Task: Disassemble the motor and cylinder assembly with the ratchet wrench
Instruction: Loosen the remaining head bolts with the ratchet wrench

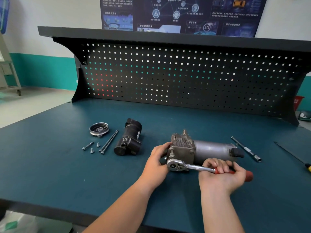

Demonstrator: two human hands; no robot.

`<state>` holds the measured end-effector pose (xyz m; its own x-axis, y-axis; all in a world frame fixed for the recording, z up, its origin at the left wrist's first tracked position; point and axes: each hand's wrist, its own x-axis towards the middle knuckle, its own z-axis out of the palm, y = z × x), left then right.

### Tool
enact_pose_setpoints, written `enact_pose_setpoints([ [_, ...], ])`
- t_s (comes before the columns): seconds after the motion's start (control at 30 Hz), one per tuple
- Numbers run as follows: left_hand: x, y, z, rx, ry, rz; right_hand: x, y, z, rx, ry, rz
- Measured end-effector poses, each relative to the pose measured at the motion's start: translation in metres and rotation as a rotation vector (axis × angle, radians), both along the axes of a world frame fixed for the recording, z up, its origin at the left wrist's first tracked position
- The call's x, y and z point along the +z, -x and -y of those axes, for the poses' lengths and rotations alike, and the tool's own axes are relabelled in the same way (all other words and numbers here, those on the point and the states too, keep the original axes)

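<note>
One ratchet wrench (185, 166) sits on the motor's (210, 149) left end, near the middle of the table (67, 174).
Head view: the left hand (157, 159) grips that end to steady it; the right hand (222, 175) curls round the red handle. Best to keep the socket square and pull in short strokes.
</note>
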<state>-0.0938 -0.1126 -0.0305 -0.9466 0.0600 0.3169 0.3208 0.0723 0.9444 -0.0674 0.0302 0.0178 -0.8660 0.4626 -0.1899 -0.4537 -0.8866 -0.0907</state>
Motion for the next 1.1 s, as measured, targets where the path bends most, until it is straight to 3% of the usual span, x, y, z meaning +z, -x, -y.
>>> enact_pose_setpoints([
  [0.2,0.001,0.001,0.001,-0.029,-0.016,0.033,0.018,0.017,-0.002,0.01,-0.133,0.035],
  [0.5,-0.003,0.0,0.003,-0.014,0.05,-0.013,0.004,0.016,-0.003,0.0,0.0,0.065],
  [0.67,-0.002,0.0,0.002,-0.02,-0.029,-0.037,0.024,0.017,0.004,-0.032,-0.199,-0.008],
  [0.87,-0.001,0.002,-0.001,0.045,0.108,-0.076,0.028,0.016,0.004,-0.016,-0.261,-0.038],
  [1.1,0.001,0.005,-0.004,0.167,0.179,-0.097,0.045,0.019,0.019,-0.052,-0.594,-0.112],
])
